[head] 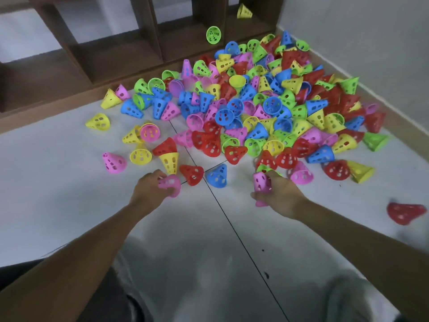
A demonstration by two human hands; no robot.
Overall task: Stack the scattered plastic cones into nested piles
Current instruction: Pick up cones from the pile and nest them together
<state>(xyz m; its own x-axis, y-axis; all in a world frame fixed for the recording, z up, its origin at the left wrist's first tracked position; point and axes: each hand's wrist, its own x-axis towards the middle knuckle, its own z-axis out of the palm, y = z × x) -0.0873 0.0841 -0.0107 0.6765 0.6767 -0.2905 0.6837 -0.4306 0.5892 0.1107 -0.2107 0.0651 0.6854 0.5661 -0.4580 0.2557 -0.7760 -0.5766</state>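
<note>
The left hand point(152, 185) pinches a pink cone point(170, 185) on the floor point(69, 194), just in front of the big heap of perforated cones point(267, 105). The right hand's point(278, 194) grip is curled round a pink stack point(262, 184) near the heap's front edge. These cones look light, thin-walled, stiff and slightly slick, probably best pinched at the rim or narrow tip.

floor point(69, 205): pale tiles | shelving point(116, 56): dark wood | wall point(371, 31): grey

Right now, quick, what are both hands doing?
Left hand: gripping a pink cone on the floor.
Right hand: gripping a pink cone stack.
</note>
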